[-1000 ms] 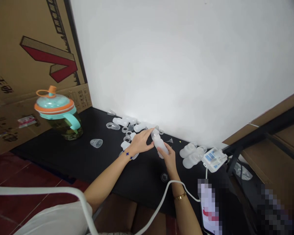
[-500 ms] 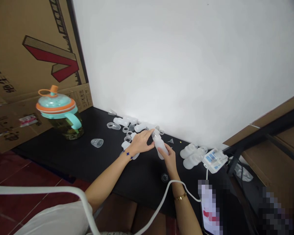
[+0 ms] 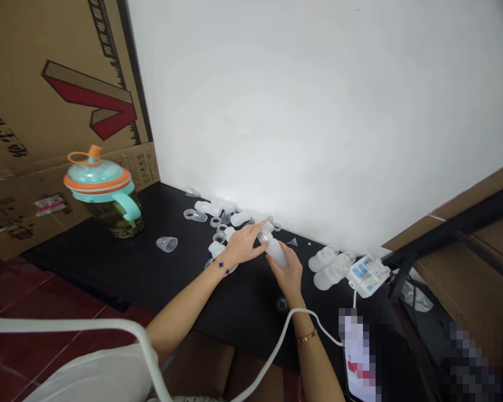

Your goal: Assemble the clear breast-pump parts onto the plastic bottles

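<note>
My right hand [image 3: 291,273] is wrapped round the milky white body of a small baby bottle [image 3: 277,254], which tilts up and to the left. At its top end, the fingers and thumb of my left hand [image 3: 245,245] close round the clear cap [image 3: 263,235]; the fingers partly hide it. Behind and left of my left hand lie loose white bottles [image 3: 208,209], collar rings [image 3: 219,238] and clear caps [image 3: 200,216]. A small clear funnel-shaped piece [image 3: 292,242] rests beyond my right hand. Nearer me is a round clear part [image 3: 281,304].
Two capped bottles [image 3: 332,272] lie to the right beside a white power strip [image 3: 369,274]. A phone [image 3: 360,357] and a white cable [image 3: 272,357] are close by. At left stand a teal-and-orange jug [image 3: 103,190] and a loose clear cap [image 3: 166,244]. A white wall [image 3: 318,111] rises behind.
The bottle has turned slightly in my hands, with my right fingers shifting round its body. My left hand stays at the cap end, its fingers now further over the cap.
</note>
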The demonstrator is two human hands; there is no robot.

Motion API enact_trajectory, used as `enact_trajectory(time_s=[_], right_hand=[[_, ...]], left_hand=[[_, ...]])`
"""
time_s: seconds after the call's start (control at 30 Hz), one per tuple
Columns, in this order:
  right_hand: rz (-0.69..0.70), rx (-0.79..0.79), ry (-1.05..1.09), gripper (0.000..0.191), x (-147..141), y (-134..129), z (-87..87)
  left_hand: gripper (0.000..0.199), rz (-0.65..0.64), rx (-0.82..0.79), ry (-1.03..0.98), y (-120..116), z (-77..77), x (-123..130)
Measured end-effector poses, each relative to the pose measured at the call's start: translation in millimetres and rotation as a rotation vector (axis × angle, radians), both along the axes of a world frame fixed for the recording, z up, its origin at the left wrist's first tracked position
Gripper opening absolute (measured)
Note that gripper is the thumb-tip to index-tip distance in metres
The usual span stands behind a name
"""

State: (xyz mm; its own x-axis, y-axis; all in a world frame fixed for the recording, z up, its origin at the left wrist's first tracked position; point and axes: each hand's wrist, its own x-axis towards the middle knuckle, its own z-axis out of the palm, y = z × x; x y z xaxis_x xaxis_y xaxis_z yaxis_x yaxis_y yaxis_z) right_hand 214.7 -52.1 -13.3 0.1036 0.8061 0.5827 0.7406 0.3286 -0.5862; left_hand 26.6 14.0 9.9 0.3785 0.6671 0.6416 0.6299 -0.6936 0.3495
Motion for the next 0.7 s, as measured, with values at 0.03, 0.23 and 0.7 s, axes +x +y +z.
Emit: enact_trajectory(time_s=[0.03, 0.23, 0.7], right_hand=[[0.001, 0.001, -0.014, 0.047, -0.1, 0.0, -0.2], [0.006, 0.004, -0.050, 0.047, -0.3, -1.2, 1.3], [0.014, 0.110, -0.083, 0.045, -2.9, -3.5, 4.1]], left_hand=[[0.059, 0.006, -0.004, 0.010, 0.4, -0.3, 0.1], [0.048, -0.013, 0.002, 0.047, 1.4, 1.3, 0.2], [0.040, -0.086, 0.011, 0.057, 1.7, 8.9, -5.6]])
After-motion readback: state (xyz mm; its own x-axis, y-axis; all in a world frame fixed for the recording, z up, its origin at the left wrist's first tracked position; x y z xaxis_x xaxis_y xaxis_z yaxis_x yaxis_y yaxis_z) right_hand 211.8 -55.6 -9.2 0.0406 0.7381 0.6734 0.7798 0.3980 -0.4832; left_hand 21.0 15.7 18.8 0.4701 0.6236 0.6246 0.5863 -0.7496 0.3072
